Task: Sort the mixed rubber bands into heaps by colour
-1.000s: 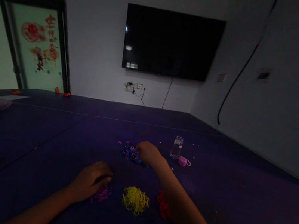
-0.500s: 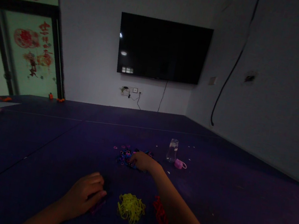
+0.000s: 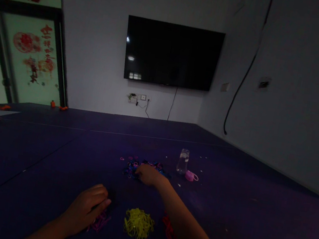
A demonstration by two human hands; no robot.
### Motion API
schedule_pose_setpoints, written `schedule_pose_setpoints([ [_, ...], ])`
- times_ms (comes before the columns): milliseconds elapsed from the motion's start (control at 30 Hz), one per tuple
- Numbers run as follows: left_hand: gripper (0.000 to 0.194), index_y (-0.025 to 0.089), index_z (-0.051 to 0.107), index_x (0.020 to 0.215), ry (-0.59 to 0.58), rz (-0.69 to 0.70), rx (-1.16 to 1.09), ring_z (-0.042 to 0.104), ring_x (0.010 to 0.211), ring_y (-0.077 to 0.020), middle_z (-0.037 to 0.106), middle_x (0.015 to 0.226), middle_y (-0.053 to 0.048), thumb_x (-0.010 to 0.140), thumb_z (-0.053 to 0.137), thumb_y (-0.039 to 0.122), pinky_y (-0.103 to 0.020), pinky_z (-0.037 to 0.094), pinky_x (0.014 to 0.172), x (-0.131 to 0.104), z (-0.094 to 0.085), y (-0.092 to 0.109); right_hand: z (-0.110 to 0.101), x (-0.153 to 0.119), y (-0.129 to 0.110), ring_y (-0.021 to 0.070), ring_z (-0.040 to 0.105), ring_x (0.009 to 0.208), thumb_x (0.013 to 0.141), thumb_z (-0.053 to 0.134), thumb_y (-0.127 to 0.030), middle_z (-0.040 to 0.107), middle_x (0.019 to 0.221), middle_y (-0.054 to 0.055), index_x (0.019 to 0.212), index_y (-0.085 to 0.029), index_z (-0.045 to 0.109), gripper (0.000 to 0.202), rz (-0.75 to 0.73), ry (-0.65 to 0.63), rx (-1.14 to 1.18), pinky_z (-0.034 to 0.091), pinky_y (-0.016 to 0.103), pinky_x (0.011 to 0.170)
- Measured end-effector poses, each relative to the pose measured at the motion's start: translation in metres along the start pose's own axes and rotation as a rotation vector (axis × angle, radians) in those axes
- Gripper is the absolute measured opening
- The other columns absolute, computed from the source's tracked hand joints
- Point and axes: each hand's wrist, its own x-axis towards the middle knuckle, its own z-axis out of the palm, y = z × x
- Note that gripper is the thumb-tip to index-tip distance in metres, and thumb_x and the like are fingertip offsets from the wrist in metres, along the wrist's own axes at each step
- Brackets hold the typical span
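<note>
And the right hand point(image 3: 149, 175) is in at the near side of the mixed pile point(image 3: 132, 164), the blue, black and pink bands lying mid-table; a second ago it covers the pile's right end, and now bands show beyond it and to its right. Its fingers bend down and sit close together, but whether they clamp a band, one cannot tell.

Over to the left hand point(image 3: 85, 207): at the purple pile point(image 3: 100, 223), fingers curled, thumb drawn nearer the forefinger than a second ago. Any band between them is hidden. More purple shows now than half a second back. The yellow pile point(image 3: 138, 224) sits unchanged between the forearms, the red pile point(image 3: 168, 229) partly behind the right one.

Direction next: the mixed pile stretches longest from side to side, its loose loops facing every way. Beyond it to the right, the bottle point(image 3: 183, 163) stands upright, with the pink cap point(image 3: 189, 175) just beside it, loop pointing right.

Writing? A red 福 tops the door point(image 3: 59, 55); the column of characters below is too blurred to read. The table point(image 3: 56, 176) shows no legible lettering.
</note>
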Motion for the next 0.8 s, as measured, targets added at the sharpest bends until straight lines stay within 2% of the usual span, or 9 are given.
schedule_pose_setpoints([
  [100, 0.038, 0.017, 0.049, 0.063, 0.019, 0.002, 0.003, 0.049, 0.062, -0.0143, 0.051, 0.062, -0.001, 0.095, 0.033, 0.029, -0.025, 0.04, 0.057, -0.001, 0.001, 0.0, -0.006, -0.002, 0.002, 0.0213, 0.062, 0.094, 0.068, 0.048, -0.004, 0.07, 0.095, 0.011, 0.092, -0.013, 0.071, 0.034, 0.013, 0.005, -0.003, 0.041, 0.023, 0.076],
  [300, 0.036, 0.018, 0.048, 0.063, 0.013, 0.021, 0.006, 0.048, 0.062, -0.0136, 0.05, 0.062, -0.001, 0.095, 0.034, 0.028, -0.025, 0.04, 0.056, -0.001, 0.002, -0.002, -0.014, -0.007, 0.01, 0.019, 0.063, 0.088, 0.069, 0.05, -0.006, 0.071, 0.09, 0.006, 0.091, -0.017, 0.072, 0.033, 0.042, 0.029, 0.02, 0.041, 0.02, 0.072],
  [600, 0.036, 0.018, 0.048, 0.063, 0.016, 0.017, 0.018, 0.048, 0.06, -0.0137, 0.05, 0.061, 0.0, 0.095, 0.034, 0.027, -0.025, 0.04, 0.055, -0.001, 0.0, 0.001, -0.012, -0.007, 0.006, 0.018, 0.064, 0.087, 0.071, 0.049, -0.008, 0.071, 0.09, 0.007, 0.093, -0.016, 0.072, 0.033, 0.06, 0.021, 0.019, 0.042, 0.02, 0.07],
  [800, 0.037, 0.018, 0.048, 0.062, 0.009, 0.015, 0.012, 0.049, 0.06, -0.0136, 0.05, 0.061, 0.0, 0.095, 0.033, 0.028, -0.025, 0.04, 0.055, -0.002, 0.002, -0.001, -0.014, -0.011, 0.006, 0.0183, 0.065, 0.079, 0.071, 0.048, -0.007, 0.071, 0.084, 0.011, 0.083, -0.012, 0.073, 0.028, 0.091, 0.002, -0.018, 0.04, 0.02, 0.063],
])
